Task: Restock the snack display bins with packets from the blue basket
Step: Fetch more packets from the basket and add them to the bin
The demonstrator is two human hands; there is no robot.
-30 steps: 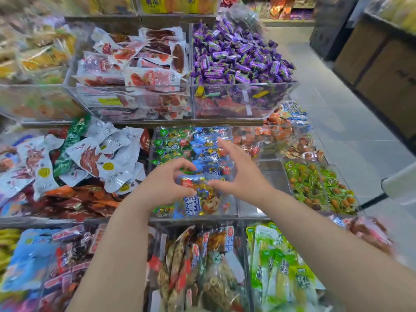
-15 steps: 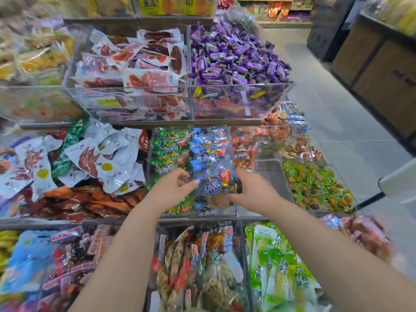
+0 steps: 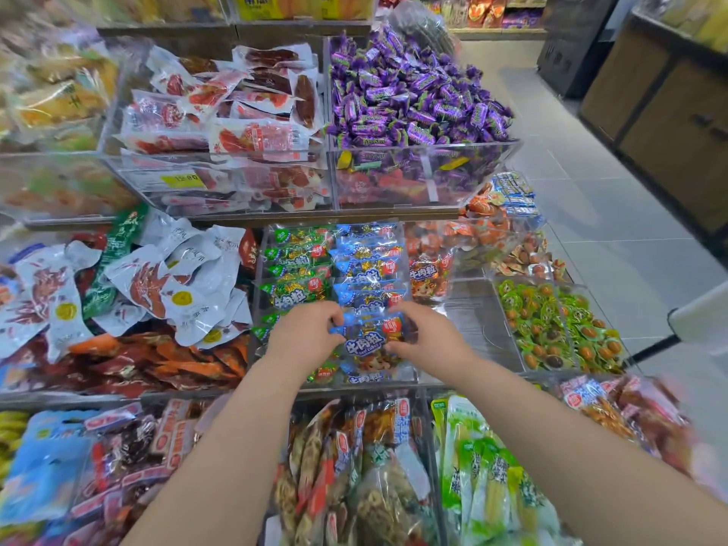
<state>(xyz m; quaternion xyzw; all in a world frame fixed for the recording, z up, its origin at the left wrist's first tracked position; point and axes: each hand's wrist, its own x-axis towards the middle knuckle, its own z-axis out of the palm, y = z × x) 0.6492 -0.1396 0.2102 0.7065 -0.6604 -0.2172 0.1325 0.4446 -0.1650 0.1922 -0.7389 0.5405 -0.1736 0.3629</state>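
Green-and-white packets (image 3: 484,478) stand upright in the nearest bin on the right. Beside them, clear packets of brownish snacks (image 3: 354,486) fill the next compartment. Both rows are cut off by the lower edge. Pale blue packs (image 3: 43,466) lie at the near left, too blurred to read.

One tier up, both forearms reach into a clear bin (image 3: 257,309). The left hand (image 3: 305,336) pinches the left edge of a blue packet (image 3: 368,338) with curled fingers, and the right hand (image 3: 429,340) pinches its right edge. The packet is held over the front of the bin's right-hand column, face up (its lower part is partly hidden by the hands). Behind it runs a row of matching blue packets (image 3: 366,269), with a row of green packets (image 3: 295,285) just beside them on the left.

White packets (image 3: 177,277) are heaped over orange-red ones (image 3: 157,360) in the compartment to the left. To the right, green-wrapped sweets (image 3: 551,329) sit in a separate clear box.

On the upper tier, red-and-white packets (image 3: 244,112) fill one bin and purple sweets (image 3: 413,96) are mounded in the next. The shelves beyond are too blurred to make out.
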